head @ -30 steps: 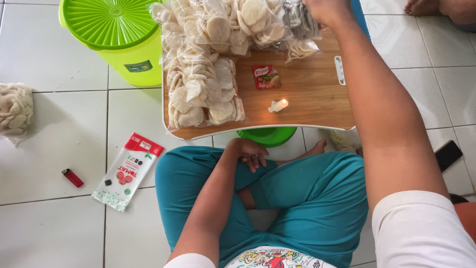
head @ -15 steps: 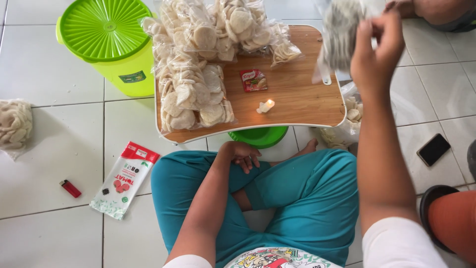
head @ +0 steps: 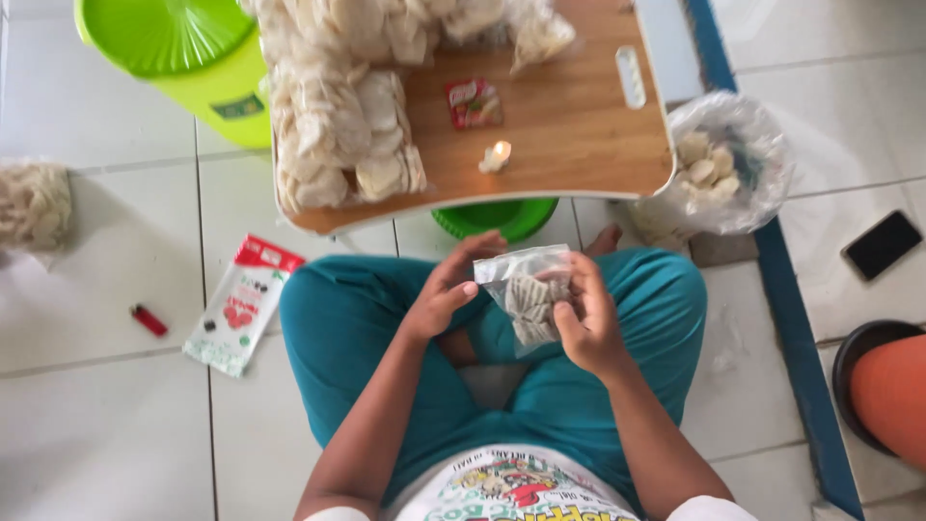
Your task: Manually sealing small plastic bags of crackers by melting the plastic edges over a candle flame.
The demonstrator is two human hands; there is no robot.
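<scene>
Both hands, left hand (head: 446, 294) and right hand (head: 585, 318), gripping one clear bag (head: 526, 289) of pale crackers (head: 530, 307).

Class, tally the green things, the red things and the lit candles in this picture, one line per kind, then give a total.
Green things: 2, the lidded bucket and the bowl.
Red things: 2, the lighter and the small packet.
Lit candles: 1, the candle.
Total: 5
</scene>
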